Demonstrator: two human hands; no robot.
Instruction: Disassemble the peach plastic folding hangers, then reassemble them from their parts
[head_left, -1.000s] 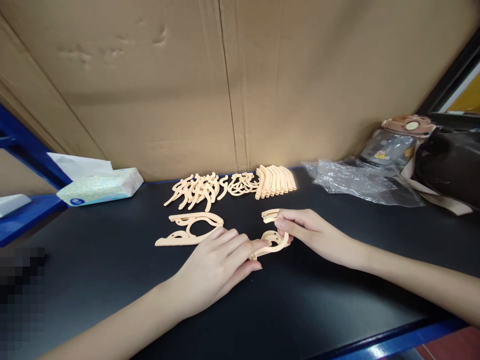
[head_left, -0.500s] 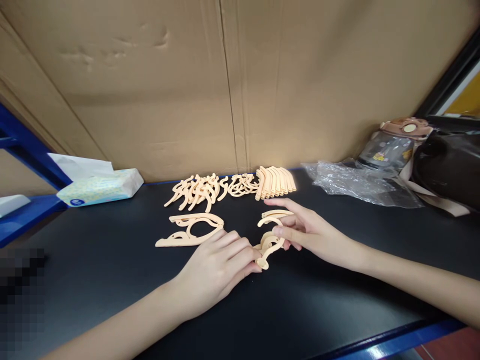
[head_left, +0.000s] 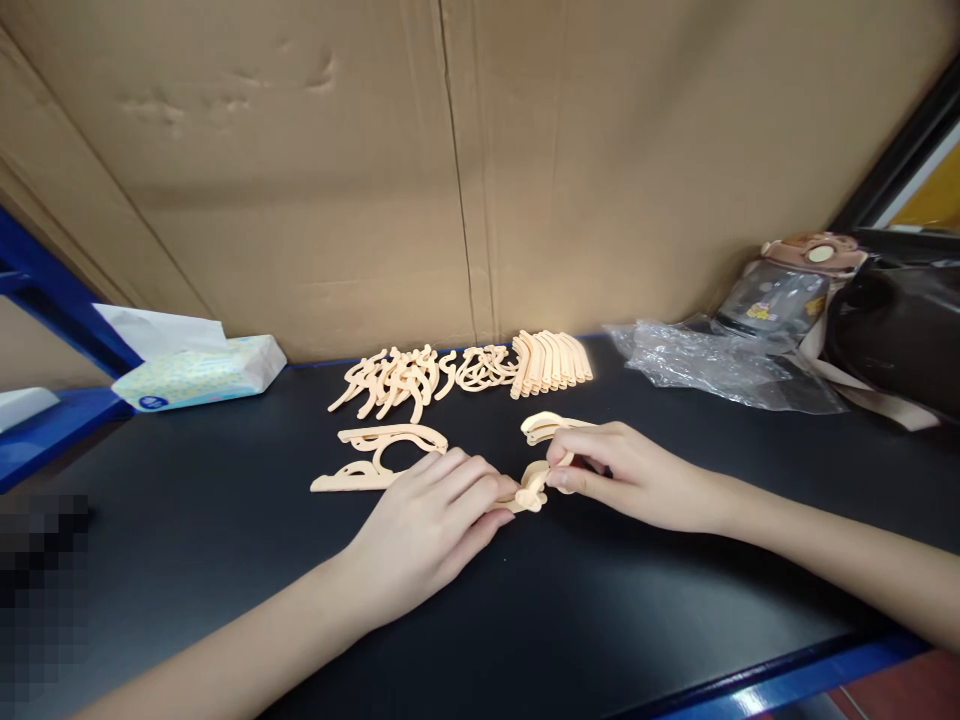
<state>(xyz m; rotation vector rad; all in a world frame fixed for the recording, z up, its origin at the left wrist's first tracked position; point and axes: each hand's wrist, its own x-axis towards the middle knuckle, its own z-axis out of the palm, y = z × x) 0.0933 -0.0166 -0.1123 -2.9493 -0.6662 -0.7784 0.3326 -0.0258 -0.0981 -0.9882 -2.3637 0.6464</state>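
Observation:
My left hand [head_left: 431, 525] and my right hand [head_left: 626, 475] meet at a small curved peach plastic piece [head_left: 534, 485] on the black tabletop [head_left: 225, 560]. Both pinch it, the left at its lower end, the right at its upper part. A flat assembled peach shape [head_left: 379, 455] lies just left of my left hand. Another curved peach piece [head_left: 541, 425] lies just beyond my right fingers. Rows of similar peach pieces [head_left: 465, 372] lie at the back by the cardboard wall.
A tissue pack [head_left: 199, 370] sits at the back left on a blue shelf frame. Crumpled clear plastic [head_left: 720, 365], a lidded bottle [head_left: 787, 290] and a dark bag [head_left: 896, 330] crowd the back right. A cardboard wall [head_left: 465, 170] closes off the rear.
My right hand drew its outstretched index finger back and closed onto the small peach piece. The piece turned and bunched between both hands. My left hand hardly moved.

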